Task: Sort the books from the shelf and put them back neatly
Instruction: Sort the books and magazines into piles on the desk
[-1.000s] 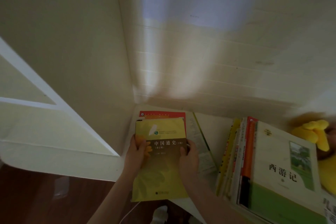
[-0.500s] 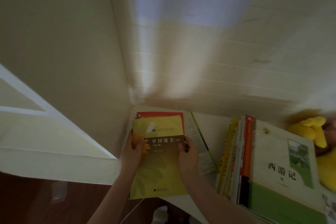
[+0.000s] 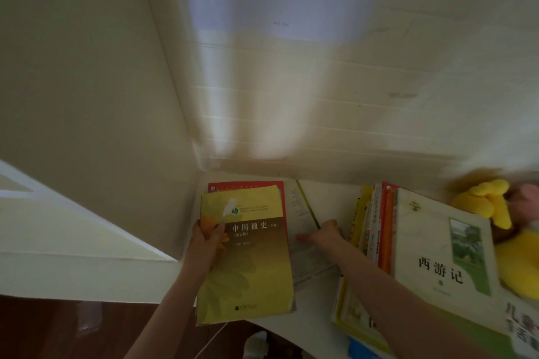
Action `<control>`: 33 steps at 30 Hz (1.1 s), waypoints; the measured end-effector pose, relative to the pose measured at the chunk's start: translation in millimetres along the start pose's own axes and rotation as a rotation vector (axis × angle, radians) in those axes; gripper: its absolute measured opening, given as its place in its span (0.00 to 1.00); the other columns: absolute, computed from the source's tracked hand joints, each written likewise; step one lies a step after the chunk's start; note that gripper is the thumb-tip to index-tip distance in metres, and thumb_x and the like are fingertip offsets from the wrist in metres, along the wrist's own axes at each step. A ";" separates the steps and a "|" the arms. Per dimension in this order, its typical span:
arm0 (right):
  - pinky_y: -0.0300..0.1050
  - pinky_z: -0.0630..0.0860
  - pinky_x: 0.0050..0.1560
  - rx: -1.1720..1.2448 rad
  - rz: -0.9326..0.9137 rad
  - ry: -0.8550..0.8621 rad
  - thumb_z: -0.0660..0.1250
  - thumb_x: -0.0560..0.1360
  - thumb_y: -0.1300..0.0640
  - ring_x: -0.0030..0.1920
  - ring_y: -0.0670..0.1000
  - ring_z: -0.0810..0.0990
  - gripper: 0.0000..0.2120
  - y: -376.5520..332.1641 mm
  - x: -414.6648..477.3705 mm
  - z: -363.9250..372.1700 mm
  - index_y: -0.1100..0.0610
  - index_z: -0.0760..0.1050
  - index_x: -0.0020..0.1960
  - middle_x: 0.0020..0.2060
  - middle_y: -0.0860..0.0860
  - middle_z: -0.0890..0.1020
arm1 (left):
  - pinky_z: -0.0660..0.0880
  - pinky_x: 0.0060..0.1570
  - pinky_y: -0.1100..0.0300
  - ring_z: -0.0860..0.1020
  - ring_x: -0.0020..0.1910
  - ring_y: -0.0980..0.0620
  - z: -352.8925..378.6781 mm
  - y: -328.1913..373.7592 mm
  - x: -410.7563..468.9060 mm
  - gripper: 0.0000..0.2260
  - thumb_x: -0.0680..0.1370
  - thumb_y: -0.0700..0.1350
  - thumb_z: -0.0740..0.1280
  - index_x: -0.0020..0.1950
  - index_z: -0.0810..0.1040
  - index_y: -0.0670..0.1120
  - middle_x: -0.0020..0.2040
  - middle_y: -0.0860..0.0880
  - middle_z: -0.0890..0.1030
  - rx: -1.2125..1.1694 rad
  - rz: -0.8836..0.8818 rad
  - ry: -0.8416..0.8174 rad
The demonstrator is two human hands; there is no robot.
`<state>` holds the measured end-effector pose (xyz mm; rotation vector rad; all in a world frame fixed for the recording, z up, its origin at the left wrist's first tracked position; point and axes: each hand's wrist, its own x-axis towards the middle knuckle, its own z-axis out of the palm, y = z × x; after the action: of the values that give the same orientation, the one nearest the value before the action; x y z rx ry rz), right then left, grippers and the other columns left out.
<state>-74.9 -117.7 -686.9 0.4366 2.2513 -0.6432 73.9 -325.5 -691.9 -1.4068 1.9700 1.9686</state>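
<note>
A yellow and brown book [image 3: 250, 256] lies flat on top of a stack in the shelf's left corner, over a red-edged book [image 3: 248, 185]. My left hand [image 3: 205, 245] grips its left edge with the thumb on the cover. My right hand [image 3: 322, 234] is off that book, resting with relaxed fingers on a pale book with a green spine [image 3: 303, 213] beside the stack. To the right stands a leaning row of books [image 3: 376, 227], fronted by a white and green book [image 3: 437, 245].
The white shelf board [image 3: 318, 312] ends in a curved front edge over dark floor [image 3: 73, 329]. The shelf's side wall [image 3: 102, 96] rises at left, the back panel [image 3: 320, 96] behind. A yellow plush toy [image 3: 490, 204] sits at far right. More books lie under the row at lower right.
My right hand has let go of the yellow book's right edge and moved right onto the pale book. The left hand keeps its grip.
</note>
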 end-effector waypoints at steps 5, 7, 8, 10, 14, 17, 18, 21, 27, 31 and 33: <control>0.55 0.68 0.68 -0.233 -0.050 -0.044 0.76 0.65 0.39 0.68 0.61 0.66 0.39 -2.7 9.9 -3.3 0.60 0.68 0.67 0.68 0.59 0.66 | 0.75 0.43 0.57 0.78 0.45 0.51 -1.2 -4.2 4.9 0.18 0.79 0.46 0.65 0.66 0.69 0.42 0.50 0.46 0.79 -0.025 0.010 -0.020; 0.50 0.71 0.63 -0.222 -0.160 -0.026 0.76 0.68 0.45 0.65 0.59 0.69 0.31 -6.5 3.2 -8.0 0.58 0.71 0.64 0.65 0.58 0.69 | 0.75 0.46 0.55 0.78 0.47 0.48 -1.9 -3.6 5.0 0.18 0.79 0.45 0.65 0.66 0.68 0.42 0.51 0.46 0.79 -0.041 0.008 -0.034; 0.47 0.75 0.55 -0.150 -0.232 -0.058 0.76 0.68 0.50 0.60 0.58 0.74 0.27 -8.0 -1.3 -9.7 0.59 0.73 0.62 0.61 0.58 0.74 | 0.75 0.48 0.53 0.78 0.48 0.47 -1.6 -2.3 3.8 0.17 0.79 0.45 0.65 0.66 0.68 0.42 0.52 0.45 0.78 -0.048 0.000 -0.039; 0.44 0.74 0.42 -0.068 -0.362 -0.097 0.76 0.67 0.56 0.48 0.56 0.79 0.19 -11.7 -17.4 -13.2 0.61 0.74 0.54 0.50 0.57 0.79 | 0.74 0.49 0.53 0.77 0.48 0.46 -3.0 -0.7 2.4 0.15 0.79 0.44 0.65 0.64 0.69 0.42 0.51 0.45 0.78 -0.063 -0.006 -0.038; 0.48 0.74 0.38 -0.078 -0.504 -0.004 0.76 0.65 0.57 0.42 0.58 0.80 0.15 -21.8 -49.4 -29.6 0.60 0.71 0.42 0.41 0.59 0.79 | 0.76 0.45 0.53 0.78 0.43 0.46 -10.0 -1.2 3.5 0.14 0.78 0.44 0.66 0.61 0.71 0.40 0.46 0.44 0.80 -0.072 -0.055 -0.002; 0.49 0.80 0.40 -0.110 -0.559 0.088 0.75 0.66 0.54 0.42 0.53 0.81 0.14 -33.8 -83.4 -66.0 0.57 0.72 0.44 0.42 0.52 0.80 | 0.75 0.58 0.43 0.79 0.53 0.42 -11.4 -7.8 8.9 0.29 0.73 0.56 0.70 0.67 0.68 0.42 0.55 0.41 0.80 -0.014 -0.062 0.004; 0.46 0.78 0.37 -0.136 -0.589 0.125 0.75 0.67 0.53 0.41 0.51 0.80 0.13 -36.0 -93.5 -79.9 0.56 0.72 0.44 0.41 0.51 0.79 | 0.74 0.59 0.41 0.78 0.55 0.42 -10.9 -19.6 19.9 0.36 0.68 0.63 0.70 0.68 0.68 0.44 0.57 0.42 0.79 0.006 -0.043 -0.001; 0.51 0.80 0.39 -0.112 -0.701 0.204 0.75 0.68 0.52 0.40 0.50 0.81 0.13 -37.6 -127.4 -112.9 0.54 0.71 0.42 0.41 0.49 0.80 | 0.71 0.62 0.38 0.77 0.59 0.41 -7.7 -50.3 54.0 0.46 0.57 0.72 0.65 0.68 0.68 0.48 0.60 0.43 0.78 0.040 -0.051 -0.013; 0.43 0.75 0.39 -0.157 -1.082 0.344 0.73 0.70 0.58 0.39 0.43 0.76 0.11 -28.2 -143.6 -82.1 0.52 0.70 0.43 0.39 0.40 0.78 | 0.79 0.29 0.60 0.81 0.29 0.52 -17.5 7.9 8.3 0.20 0.82 0.55 0.54 0.49 0.77 0.41 0.37 0.44 0.82 -0.245 -0.199 -0.186; 0.53 0.61 0.70 -0.424 -1.460 0.345 0.72 0.57 0.72 0.62 0.55 0.72 0.17 -12.3 -79.9 -33.5 0.56 0.74 0.40 0.51 0.52 0.84 | 0.72 0.56 0.44 0.73 0.61 0.44 -35.3 8.2 9.6 0.23 0.79 0.62 0.53 0.62 0.73 0.46 0.60 0.43 0.76 -0.371 -0.226 -0.231; 0.54 0.56 0.74 -0.701 -1.406 0.415 0.74 0.52 0.72 0.70 0.58 0.62 0.26 0.4 -57.4 -19.2 0.53 0.75 0.46 0.64 0.55 0.76 | 0.74 0.52 0.47 0.73 0.62 0.46 -36.1 8.5 9.7 0.22 0.77 0.62 0.57 0.63 0.74 0.50 0.62 0.46 0.77 -0.306 -0.194 -0.273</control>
<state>-47.3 -112.9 -633.3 -1.5963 2.7161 -0.3130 83.2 -361.8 -683.5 -1.2391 1.4134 2.2930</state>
